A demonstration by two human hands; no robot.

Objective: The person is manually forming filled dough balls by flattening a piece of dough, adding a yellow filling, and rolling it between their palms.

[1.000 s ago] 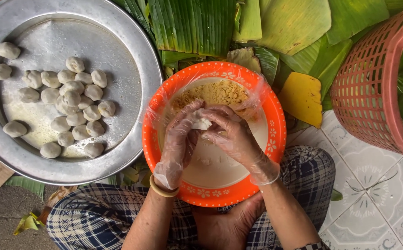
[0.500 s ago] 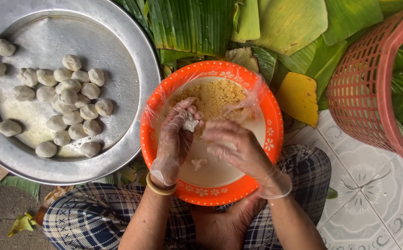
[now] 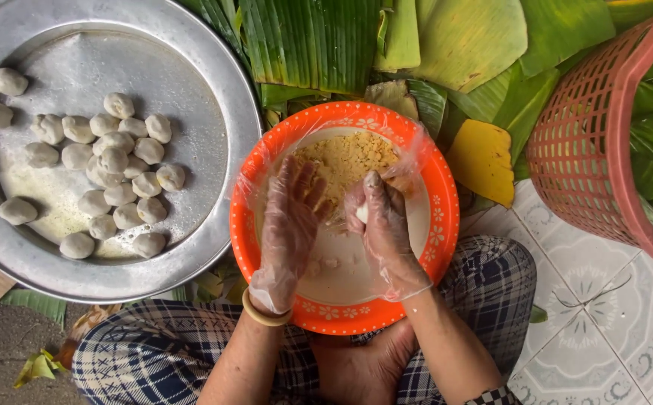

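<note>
- Two hands in thin clear plastic gloves work over one orange bowl [image 3: 446, 225] resting on the person's lap.
- The left hand [image 3: 290, 217] is spread flat, fingers wide, holding nothing.
- The right hand [image 3: 383, 225] curls closed around one small white dough lump [image 3: 361, 213], just above the bowl's middle.
- One heap of yellow crumbly filling [image 3: 345, 159] lies at the bowl's far side.
- One round metal tray [image 3: 191, 90] to the left carries about twenty-one white dough balls [image 3: 120, 161], most clustered, a few apart near its left edge.
- One red plastic basket [image 3: 582, 150] stands to the right, with banana leaves [image 3: 319, 37] behind the bowl.
- One yellowish bangle [image 3: 263, 315] circles the left wrist.
</note>
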